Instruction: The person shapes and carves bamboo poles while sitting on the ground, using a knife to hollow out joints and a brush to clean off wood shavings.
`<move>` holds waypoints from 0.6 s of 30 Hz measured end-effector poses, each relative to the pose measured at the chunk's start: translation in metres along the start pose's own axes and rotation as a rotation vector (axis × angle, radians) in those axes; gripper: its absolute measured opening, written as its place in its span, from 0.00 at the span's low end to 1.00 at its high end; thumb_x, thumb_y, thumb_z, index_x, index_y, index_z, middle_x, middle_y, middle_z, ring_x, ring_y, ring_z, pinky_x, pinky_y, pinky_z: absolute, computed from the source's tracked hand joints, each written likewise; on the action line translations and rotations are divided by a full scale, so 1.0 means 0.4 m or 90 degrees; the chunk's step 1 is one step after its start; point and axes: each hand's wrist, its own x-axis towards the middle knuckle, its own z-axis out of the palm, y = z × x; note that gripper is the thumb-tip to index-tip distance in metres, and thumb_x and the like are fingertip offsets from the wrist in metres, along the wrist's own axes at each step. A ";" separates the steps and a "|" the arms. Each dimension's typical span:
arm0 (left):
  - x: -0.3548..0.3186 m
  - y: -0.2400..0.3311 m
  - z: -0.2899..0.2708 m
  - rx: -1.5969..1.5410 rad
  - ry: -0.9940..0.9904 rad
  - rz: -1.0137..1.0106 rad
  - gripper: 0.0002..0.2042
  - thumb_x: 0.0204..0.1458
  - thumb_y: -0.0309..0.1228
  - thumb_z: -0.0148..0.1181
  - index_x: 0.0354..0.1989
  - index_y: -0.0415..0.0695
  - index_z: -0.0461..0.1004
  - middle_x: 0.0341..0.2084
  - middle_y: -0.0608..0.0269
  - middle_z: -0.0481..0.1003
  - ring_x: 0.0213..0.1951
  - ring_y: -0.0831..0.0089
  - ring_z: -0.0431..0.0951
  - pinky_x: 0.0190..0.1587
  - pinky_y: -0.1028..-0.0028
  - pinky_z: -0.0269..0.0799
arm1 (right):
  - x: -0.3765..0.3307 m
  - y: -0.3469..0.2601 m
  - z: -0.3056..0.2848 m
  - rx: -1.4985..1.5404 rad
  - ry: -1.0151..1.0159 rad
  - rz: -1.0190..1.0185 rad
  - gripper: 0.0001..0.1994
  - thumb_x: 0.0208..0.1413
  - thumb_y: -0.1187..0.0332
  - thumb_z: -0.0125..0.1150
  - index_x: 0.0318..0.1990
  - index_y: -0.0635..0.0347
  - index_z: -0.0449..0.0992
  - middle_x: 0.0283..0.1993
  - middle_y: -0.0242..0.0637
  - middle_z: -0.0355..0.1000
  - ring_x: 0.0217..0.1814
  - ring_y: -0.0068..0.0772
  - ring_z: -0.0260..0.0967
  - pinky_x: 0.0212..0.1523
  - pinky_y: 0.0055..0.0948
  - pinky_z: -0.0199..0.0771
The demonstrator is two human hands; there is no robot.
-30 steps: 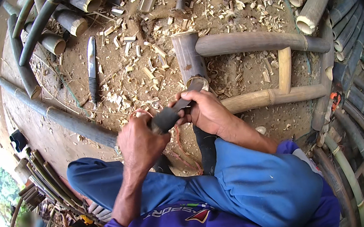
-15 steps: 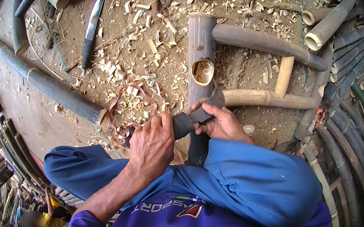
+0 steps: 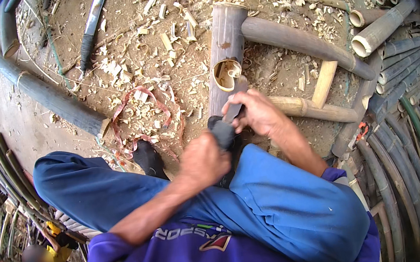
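A bladed tool with a black-wrapped handle (image 3: 223,133) slants up and away from me between my hands. My left hand (image 3: 203,159), somewhat blurred, is closed round the handle. The fingers of my right hand (image 3: 255,110) pinch the dark blade farther along, close to a thick bamboo post (image 3: 226,41). An oval hole with a pale cut rim (image 3: 227,75) opens in that post, just beyond the blade. Whether the tip touches the post or its hole I cannot tell; my right fingers partly cover it.
Bamboo crosspieces (image 3: 293,38) join the post on the right. Wood shavings (image 3: 122,68) litter the ground, with a knife (image 3: 93,27) at upper left and a reddish strip (image 3: 150,99) nearer me. A long bamboo pole (image 3: 46,94) lies left. Bamboo poles (image 3: 404,153) crowd the right; another person (image 3: 51,255) is at lower left.
The tool has swung from lying nearly crosswise to pointing away toward the hole. My left hand has moved right, and my right hand has risen toward the post. The whole view has shifted slightly.
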 end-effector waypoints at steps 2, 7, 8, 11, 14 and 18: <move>0.025 0.014 0.134 -0.083 0.144 0.067 0.27 0.47 0.35 0.68 0.45 0.21 0.66 0.31 0.30 0.76 0.38 0.33 0.79 0.44 0.51 0.76 | 0.005 -0.044 -0.029 -0.152 0.012 0.013 0.14 0.60 0.63 0.54 0.34 0.68 0.78 0.28 0.43 0.76 0.18 0.26 0.70 0.16 0.27 0.74; 0.018 -0.020 0.084 -0.191 0.064 0.053 0.29 0.44 0.35 0.72 0.50 0.28 0.69 0.34 0.38 0.79 0.39 0.50 0.82 0.44 0.61 0.77 | -0.038 0.001 0.021 -0.236 0.100 -0.075 0.15 0.62 0.64 0.49 0.33 0.69 0.77 0.28 0.42 0.73 0.21 0.26 0.70 0.17 0.27 0.75; 0.012 -0.048 0.072 -0.187 0.064 0.057 0.29 0.44 0.35 0.72 0.50 0.28 0.69 0.34 0.38 0.79 0.39 0.50 0.82 0.44 0.61 0.77 | -0.064 0.000 0.056 -0.180 0.117 -0.071 0.15 0.62 0.65 0.50 0.34 0.69 0.77 0.28 0.42 0.73 0.23 0.26 0.70 0.19 0.26 0.77; 0.012 -0.122 0.025 -0.267 0.093 0.000 0.26 0.39 0.39 0.77 0.46 0.38 0.77 0.30 0.49 0.81 0.33 0.58 0.83 0.42 0.62 0.77 | -0.018 0.006 0.108 -0.079 0.065 -0.103 0.14 0.63 0.64 0.52 0.36 0.70 0.75 0.28 0.41 0.73 0.24 0.26 0.71 0.20 0.25 0.79; 0.040 -0.093 -0.152 -0.081 0.158 -0.054 0.25 0.33 0.35 0.78 0.42 0.39 0.80 0.31 0.47 0.82 0.33 0.58 0.84 0.41 0.61 0.78 | 0.035 0.006 0.140 0.127 -0.022 -0.190 0.14 0.67 0.63 0.50 0.41 0.68 0.75 0.31 0.40 0.74 0.26 0.28 0.72 0.27 0.31 0.82; 0.011 0.049 -0.285 0.322 0.309 0.081 0.13 0.35 0.30 0.70 0.31 0.38 0.81 0.19 0.51 0.78 0.23 0.57 0.81 0.30 0.60 0.76 | 0.034 0.002 0.140 0.309 -0.098 -0.220 0.15 0.68 0.62 0.49 0.44 0.67 0.74 0.35 0.40 0.74 0.32 0.30 0.74 0.36 0.34 0.83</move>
